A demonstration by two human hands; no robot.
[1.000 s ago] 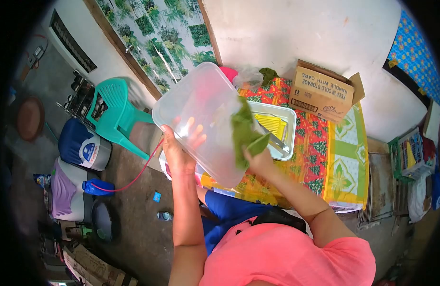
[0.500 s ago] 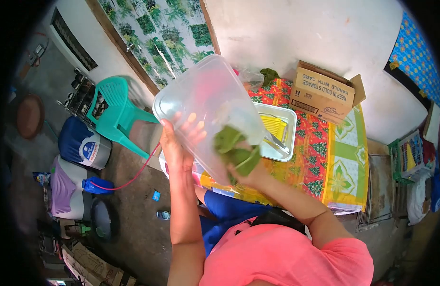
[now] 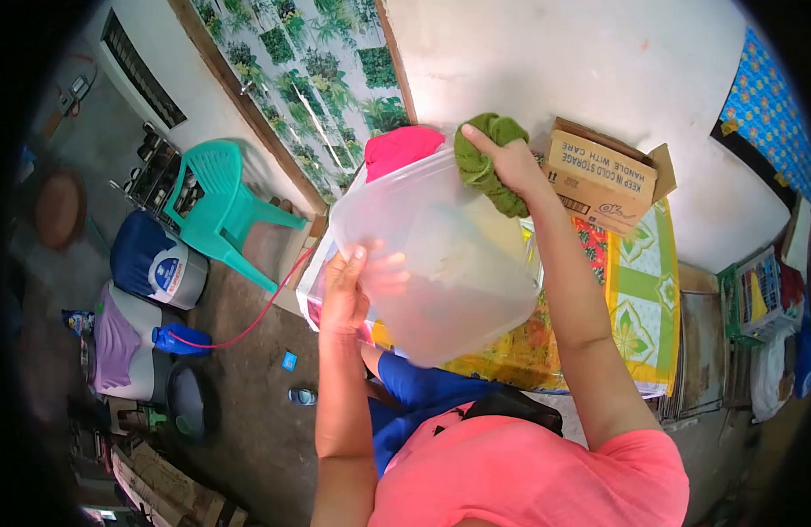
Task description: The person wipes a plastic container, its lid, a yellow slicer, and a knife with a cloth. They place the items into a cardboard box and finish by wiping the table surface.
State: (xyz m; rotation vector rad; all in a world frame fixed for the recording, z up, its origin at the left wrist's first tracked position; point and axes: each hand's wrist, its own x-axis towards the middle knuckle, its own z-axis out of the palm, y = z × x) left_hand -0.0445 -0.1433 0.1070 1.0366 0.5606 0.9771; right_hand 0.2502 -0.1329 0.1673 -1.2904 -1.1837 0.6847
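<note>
Tub [image 3: 441,263]: clear plastic, large, rectangular, held up and tilted above the near edge of the table [image 3: 638,299], at the centre of the view.

Left hand [image 3: 346,294]: at 9 o'clock of the tub, clamped on its side wall, thumb outside, fingers seen through the plastic inside.

Right hand [image 3: 511,162]: at 1 o'clock of the tub, closed on a bunched green cloth [image 3: 486,162], which is pressed against the tub's far rim. Hands well apart, one at each end of the tub.

Table: covered with a cloth in red, yellow and green print; mostly hidden behind the tub.

Box [image 3: 603,176]: cardboard, open flap, printed text, on the table at 2 o'clock of the tub, just beside the right hand.

Pink thing [image 3: 401,147]: behind the tub's far rim at 12 o'clock; kind not clear.

Chair [image 3: 225,211]: teal plastic, on the floor at 9 o'clock, well apart from the tub.

Red cord [image 3: 247,327]: runs along the floor from below the tub toward a blue item [image 3: 179,340] at 8 o'clock.
</note>
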